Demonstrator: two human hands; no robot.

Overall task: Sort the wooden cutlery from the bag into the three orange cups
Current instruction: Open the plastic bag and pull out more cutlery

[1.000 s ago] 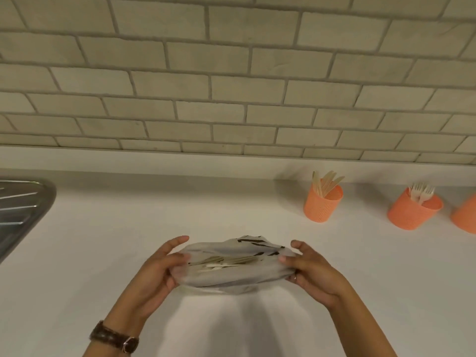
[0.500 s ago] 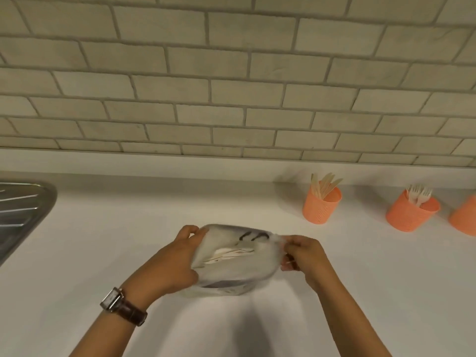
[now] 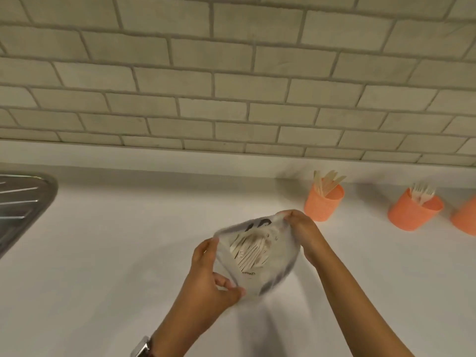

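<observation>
Head cam | both hands, left hand (image 3: 206,282) and right hand (image 3: 302,231), pinch bag (image 3: 257,256) open above desk (image 3: 103,253) | step: opening | next: pull cutlery (image 3: 251,251), sort into cups (image 3: 324,202)

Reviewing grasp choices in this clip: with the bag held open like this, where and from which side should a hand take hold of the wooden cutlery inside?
Probably from above, through the bag's open mouth, which the left hand and right hand stretch wide. Pinch the upper ends of the wooden cutlery: the pieces lie bundled lengthwise, tips toward the opening. One hand must first let go.
</observation>
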